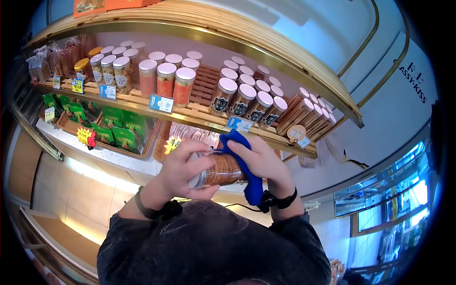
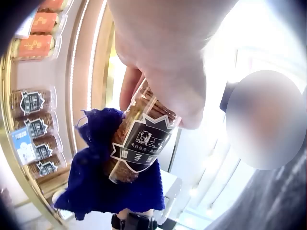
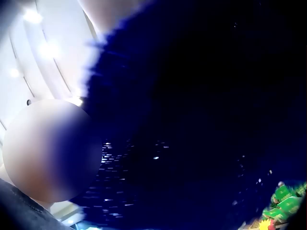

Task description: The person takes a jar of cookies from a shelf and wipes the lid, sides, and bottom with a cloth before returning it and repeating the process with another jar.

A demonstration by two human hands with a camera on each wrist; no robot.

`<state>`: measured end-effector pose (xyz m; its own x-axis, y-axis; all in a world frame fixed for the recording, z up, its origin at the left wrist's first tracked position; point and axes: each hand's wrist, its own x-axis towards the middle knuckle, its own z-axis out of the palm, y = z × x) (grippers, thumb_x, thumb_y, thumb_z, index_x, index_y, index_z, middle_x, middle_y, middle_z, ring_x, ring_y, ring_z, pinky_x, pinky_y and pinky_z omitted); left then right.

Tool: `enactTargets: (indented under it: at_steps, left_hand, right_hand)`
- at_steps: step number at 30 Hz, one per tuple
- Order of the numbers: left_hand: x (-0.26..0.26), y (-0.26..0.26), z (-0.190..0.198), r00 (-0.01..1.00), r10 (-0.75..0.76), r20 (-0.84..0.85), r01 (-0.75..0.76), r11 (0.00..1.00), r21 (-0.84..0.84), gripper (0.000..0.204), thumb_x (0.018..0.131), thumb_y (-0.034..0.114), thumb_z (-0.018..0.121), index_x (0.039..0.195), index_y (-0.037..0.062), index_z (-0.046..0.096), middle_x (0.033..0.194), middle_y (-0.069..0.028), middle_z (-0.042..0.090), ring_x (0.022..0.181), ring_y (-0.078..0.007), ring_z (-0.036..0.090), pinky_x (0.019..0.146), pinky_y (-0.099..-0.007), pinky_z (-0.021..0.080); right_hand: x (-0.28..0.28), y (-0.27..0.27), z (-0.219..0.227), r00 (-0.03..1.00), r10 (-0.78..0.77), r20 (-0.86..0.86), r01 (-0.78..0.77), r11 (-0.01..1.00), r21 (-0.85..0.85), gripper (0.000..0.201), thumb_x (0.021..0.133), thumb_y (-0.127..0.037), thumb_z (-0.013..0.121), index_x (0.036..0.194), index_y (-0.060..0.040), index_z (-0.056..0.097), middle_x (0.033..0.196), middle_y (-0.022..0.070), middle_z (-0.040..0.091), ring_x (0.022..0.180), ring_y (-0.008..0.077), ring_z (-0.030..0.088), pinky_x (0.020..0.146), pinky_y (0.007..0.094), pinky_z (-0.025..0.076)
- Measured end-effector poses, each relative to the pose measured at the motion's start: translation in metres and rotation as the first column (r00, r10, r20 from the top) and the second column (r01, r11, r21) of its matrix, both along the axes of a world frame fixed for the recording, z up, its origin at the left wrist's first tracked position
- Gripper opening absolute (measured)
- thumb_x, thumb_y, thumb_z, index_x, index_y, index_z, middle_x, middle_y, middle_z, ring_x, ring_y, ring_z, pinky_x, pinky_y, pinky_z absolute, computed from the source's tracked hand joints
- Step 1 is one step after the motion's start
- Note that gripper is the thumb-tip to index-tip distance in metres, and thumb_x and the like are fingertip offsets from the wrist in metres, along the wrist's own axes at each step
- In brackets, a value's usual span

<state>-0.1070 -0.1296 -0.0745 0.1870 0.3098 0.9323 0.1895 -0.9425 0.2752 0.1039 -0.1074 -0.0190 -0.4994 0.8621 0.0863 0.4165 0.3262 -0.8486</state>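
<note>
A clear jar of brown cookies (image 1: 224,169) lies tilted sideways in front of my chest. My left hand (image 1: 186,167) grips it round its silver-lid end, thumb and fingers on either side. In the left wrist view a black badge-shaped label (image 2: 145,143) shows on the jar, below my left hand (image 2: 160,60). My right hand (image 1: 261,159) holds a blue cloth (image 1: 241,156) against the jar's other end, the thumb lying over the cloth. One end of the cloth hangs down toward my right wrist. In the right wrist view the cloth (image 3: 144,124) covers most of the picture and hides the fingers.
Ahead, a slatted wooden shelf (image 1: 204,113) bears rows of lidded jars (image 1: 246,99) and price cards (image 1: 161,103). Below are baskets with green packets (image 1: 114,124). An upper shelf with a brass edge (image 1: 209,32) overhangs the jars. A glass case (image 1: 384,190) stands to the right.
</note>
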Motion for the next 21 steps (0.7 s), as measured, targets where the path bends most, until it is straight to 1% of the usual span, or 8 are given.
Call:
enactTargets:
  at_steps: [4, 6, 8, 11, 12, 13, 15, 21]
  left_hand:
    - [-0.030, 0.005, -0.006, 0.979, -0.203, -0.021, 0.192, 0.951, -0.241, 0.050, 0.058, 0.019, 0.078, 0.101, 0.0041, 0.057, 0.099, -0.0127, 0.053, 0.090, -0.0285, 0.054, 0.082, -0.0358, 0.044]
    - [-0.045, 0.007, -0.009, 0.955, -0.296, 0.011, 0.273, 0.864, -0.424, 0.049, 0.059, 0.016, 0.076, 0.102, 0.0022, 0.057, 0.094, -0.0123, 0.056, 0.089, -0.0278, 0.055, 0.081, -0.0337, 0.044]
    - [-0.056, 0.003, -0.010, 0.957, -0.291, -0.014, 0.258, 0.868, -0.424, 0.049, 0.059, 0.016, 0.076, 0.102, 0.0020, 0.058, 0.093, -0.0125, 0.056, 0.087, -0.0279, 0.055, 0.080, -0.0334, 0.045]
    - [-0.077, -0.004, -0.014, 0.958, -0.281, -0.058, 0.241, 0.897, -0.371, 0.051, 0.058, 0.015, 0.077, 0.103, 0.0014, 0.058, 0.093, -0.0134, 0.058, 0.084, -0.0285, 0.058, 0.076, -0.0325, 0.047]
    - [-0.086, -0.005, -0.016, 0.951, -0.307, -0.050, 0.266, 0.887, -0.378, 0.051, 0.058, 0.016, 0.078, 0.103, 0.0012, 0.059, 0.095, -0.0137, 0.058, 0.085, -0.0287, 0.058, 0.076, -0.0328, 0.047]
    - [-0.095, -0.007, -0.016, 0.942, -0.332, -0.042, 0.292, 0.878, -0.379, 0.052, 0.058, 0.016, 0.078, 0.103, 0.0010, 0.059, 0.096, -0.0140, 0.059, 0.085, -0.0289, 0.059, 0.076, -0.0331, 0.048]
    - [-0.113, -0.009, -0.016, 0.940, -0.334, -0.072, 0.285, 0.882, -0.375, 0.053, 0.057, 0.017, 0.079, 0.104, 0.0007, 0.059, 0.098, -0.0145, 0.059, 0.087, -0.0292, 0.059, 0.076, -0.0329, 0.048]
    - [-0.125, -0.017, -0.030, 0.850, -0.523, -0.067, 0.400, 0.723, -0.563, 0.050, 0.057, 0.018, 0.078, 0.102, 0.0023, 0.061, 0.092, -0.0124, 0.060, 0.084, -0.0290, 0.058, 0.077, -0.0329, 0.046]
  right_hand:
    - [-0.022, -0.028, -0.013, 0.991, 0.060, 0.122, -0.018, 0.948, -0.319, 0.046, 0.095, -0.043, 0.043, 0.092, 0.0002, 0.057, 0.071, 0.0068, 0.058, 0.064, 0.0142, 0.056, 0.059, 0.0291, 0.045]
    - [-0.042, -0.040, -0.022, 0.974, 0.092, 0.205, -0.074, 0.993, -0.094, 0.042, 0.094, -0.040, 0.045, 0.103, 0.0002, 0.053, 0.085, 0.0157, 0.061, 0.078, 0.0265, 0.061, 0.070, 0.0361, 0.047]
    - [-0.065, -0.050, -0.031, 0.981, 0.055, 0.187, -0.061, 0.998, 0.026, 0.041, 0.093, -0.037, 0.046, 0.110, -0.0009, 0.050, 0.095, 0.0211, 0.060, 0.089, 0.0351, 0.060, 0.078, 0.0406, 0.045]
    - [-0.083, -0.039, -0.051, 0.988, 0.153, 0.037, -0.135, 0.944, -0.300, 0.044, 0.095, -0.040, 0.043, 0.111, 0.0003, 0.049, 0.093, 0.0137, 0.061, 0.085, 0.0216, 0.060, 0.074, 0.0343, 0.046]
    - [-0.086, -0.035, -0.055, 0.984, 0.178, 0.001, -0.152, 0.847, -0.510, 0.050, 0.096, -0.045, 0.040, 0.115, 0.0003, 0.049, 0.099, 0.0095, 0.061, 0.089, 0.0135, 0.057, 0.076, 0.0300, 0.047]
    - [-0.094, -0.041, -0.065, 0.960, 0.126, -0.251, -0.252, 0.781, -0.572, 0.057, 0.095, -0.049, 0.040, 0.122, 0.0016, 0.046, 0.108, 0.0090, 0.059, 0.094, 0.0117, 0.056, 0.080, 0.0282, 0.047]
    - [-0.098, -0.044, -0.096, 0.876, 0.202, -0.438, -0.444, 0.695, -0.566, 0.065, 0.094, -0.051, 0.042, 0.130, 0.0032, 0.040, 0.116, 0.0098, 0.056, 0.101, 0.0127, 0.054, 0.088, 0.0286, 0.045]
    - [-0.124, -0.070, -0.117, 0.837, 0.208, -0.506, -0.493, 0.689, -0.532, 0.067, 0.092, -0.050, 0.048, 0.134, 0.0010, 0.036, 0.125, 0.0083, 0.050, 0.111, 0.0141, 0.048, 0.095, 0.0299, 0.040]
